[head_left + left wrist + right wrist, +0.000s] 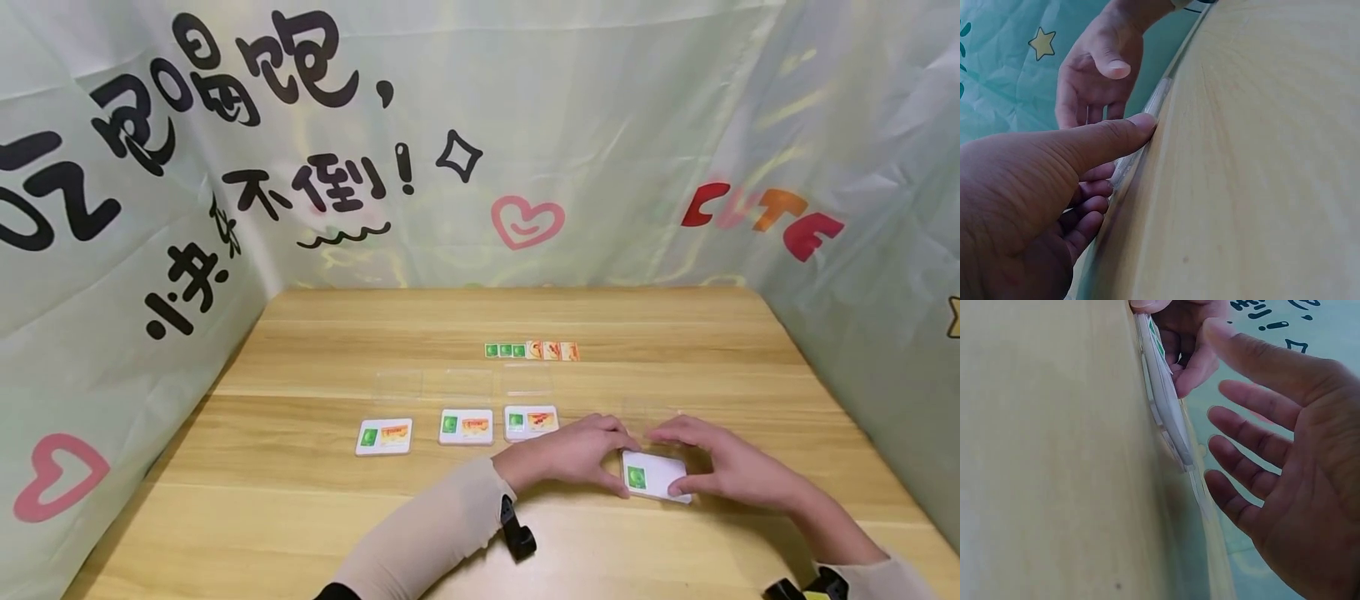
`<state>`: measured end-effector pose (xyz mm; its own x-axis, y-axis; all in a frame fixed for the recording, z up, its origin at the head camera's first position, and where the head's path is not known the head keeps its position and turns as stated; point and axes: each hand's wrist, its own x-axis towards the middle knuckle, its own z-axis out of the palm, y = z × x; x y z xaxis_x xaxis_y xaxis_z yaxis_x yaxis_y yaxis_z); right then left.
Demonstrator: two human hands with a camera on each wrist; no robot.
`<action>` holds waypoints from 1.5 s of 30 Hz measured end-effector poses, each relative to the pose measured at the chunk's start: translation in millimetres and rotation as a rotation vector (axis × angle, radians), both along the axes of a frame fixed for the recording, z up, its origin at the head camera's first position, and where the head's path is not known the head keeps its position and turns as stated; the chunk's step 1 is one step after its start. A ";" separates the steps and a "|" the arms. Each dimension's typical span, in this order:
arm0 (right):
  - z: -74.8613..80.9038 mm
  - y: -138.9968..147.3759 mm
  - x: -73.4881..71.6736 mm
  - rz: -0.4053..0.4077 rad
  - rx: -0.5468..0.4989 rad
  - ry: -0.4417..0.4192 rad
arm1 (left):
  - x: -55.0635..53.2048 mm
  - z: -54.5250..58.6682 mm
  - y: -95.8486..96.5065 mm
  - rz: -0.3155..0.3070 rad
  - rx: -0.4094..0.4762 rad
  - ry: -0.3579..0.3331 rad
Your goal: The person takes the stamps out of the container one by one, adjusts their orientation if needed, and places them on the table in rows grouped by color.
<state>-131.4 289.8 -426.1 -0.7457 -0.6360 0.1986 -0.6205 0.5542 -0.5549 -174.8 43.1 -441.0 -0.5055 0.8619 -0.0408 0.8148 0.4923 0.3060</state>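
A flat white case (pixel 656 475) in a clear tray lies low over the table in front of me. One green picture piece (pixel 637 477) sits at its left side, and the rest of its face is plain white. My left hand (pixel 581 452) pinches the case by its left end, thumb at the near edge and fingers behind. At the other end, my right hand (pixel 731 467) is spread with thumb and fingers apart. The right wrist view has its fingertips (pixel 1219 415) clear of the case, while in the head view its thumb overlaps the right corner.
Three similar white cases (pixel 384 437) stand in a row to the left, each bearing a green piece and an orange food piece. Clear lids (pixel 468 383) lie behind them. Farther back is a short line of small green and orange pieces (pixel 551 351). Printed cloth walls (pixel 600 167) surround the table.
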 end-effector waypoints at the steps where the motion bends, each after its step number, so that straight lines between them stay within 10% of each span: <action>1: -0.7 0.1 0.5 0.001 0.008 0.005 | 0.3 0.2 -0.1 0.003 -0.001 -0.001; 19: -6.7 1.9 3.9 0.030 0.087 0.130 | 6.4 7.3 2.1 0.003 0.036 0.025; 45: -9.8 4.0 2.7 0.040 0.119 0.093 | 19.6 7.3 8.3 -0.041 -0.097 0.251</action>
